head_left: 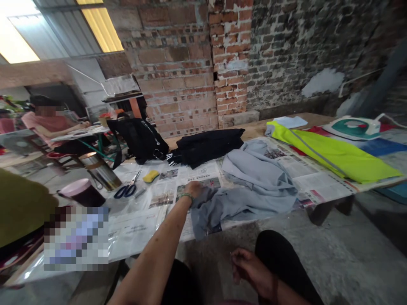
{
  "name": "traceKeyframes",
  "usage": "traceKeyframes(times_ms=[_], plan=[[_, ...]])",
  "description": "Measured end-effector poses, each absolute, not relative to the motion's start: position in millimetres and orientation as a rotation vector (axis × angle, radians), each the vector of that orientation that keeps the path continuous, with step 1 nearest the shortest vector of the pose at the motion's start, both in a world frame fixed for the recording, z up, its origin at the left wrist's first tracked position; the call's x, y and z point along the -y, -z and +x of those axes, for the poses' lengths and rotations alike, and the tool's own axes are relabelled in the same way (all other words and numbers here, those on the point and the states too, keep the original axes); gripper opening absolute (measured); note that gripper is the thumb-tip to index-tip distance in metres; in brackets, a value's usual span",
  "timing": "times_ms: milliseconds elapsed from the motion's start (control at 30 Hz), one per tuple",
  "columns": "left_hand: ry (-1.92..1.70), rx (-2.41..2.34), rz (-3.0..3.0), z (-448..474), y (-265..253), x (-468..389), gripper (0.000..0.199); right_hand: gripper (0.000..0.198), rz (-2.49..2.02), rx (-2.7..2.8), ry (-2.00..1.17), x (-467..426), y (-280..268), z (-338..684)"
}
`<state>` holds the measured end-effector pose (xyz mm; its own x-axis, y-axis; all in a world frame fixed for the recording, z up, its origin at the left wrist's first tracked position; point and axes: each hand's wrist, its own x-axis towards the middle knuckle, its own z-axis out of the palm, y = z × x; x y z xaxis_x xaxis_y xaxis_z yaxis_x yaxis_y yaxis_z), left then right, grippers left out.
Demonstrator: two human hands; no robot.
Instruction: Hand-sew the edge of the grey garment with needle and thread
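My left hand (193, 190) reaches forward to the near left edge of a crumpled grey garment (254, 182) on the newspaper-covered table. Its fingers are blurred and partly hidden, so whether they grip the cloth does not show. A green band circles that wrist. Below the table's front edge, over my lap, is my right hand (252, 269), its fingers curled in and thumb and forefinger close together. Anything in that pinch is too small to name. Left of the left hand lie dark-handled scissors (129, 187) and a yellow sponge (150, 176).
A steel flask (100, 170) and a lidded dark cup (83, 192) stand at left. Behind are a black bag (140, 140) and dark folded clothing (210, 144). A neon yellow garment (337, 152) and an iron (352, 128) lie right. A person (47, 127) sits at another table.
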<state>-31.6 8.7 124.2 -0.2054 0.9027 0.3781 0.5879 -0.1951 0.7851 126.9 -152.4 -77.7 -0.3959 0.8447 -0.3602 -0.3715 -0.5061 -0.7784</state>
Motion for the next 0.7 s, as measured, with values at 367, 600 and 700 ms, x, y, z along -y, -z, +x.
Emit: traceKeyframes(times_ms=[367,600,700], plan=[[-1.094,-1.282,2.255,-28.4,-146.2,52.6,0.012,0.014,-1.075,1.683,-1.319,128.0,38.8,112.3],[-0.626,-1.094,2.649,-72.6,-21.7,120.1,0.033,0.022,-1.037,2.151,-1.071,154.4,67.4,139.7],[-0.585,-1.179,2.688,-75.6,-11.5,117.4,0.031,0.023,-1.14,2.117,-1.047,162.5,55.0,167.6]])
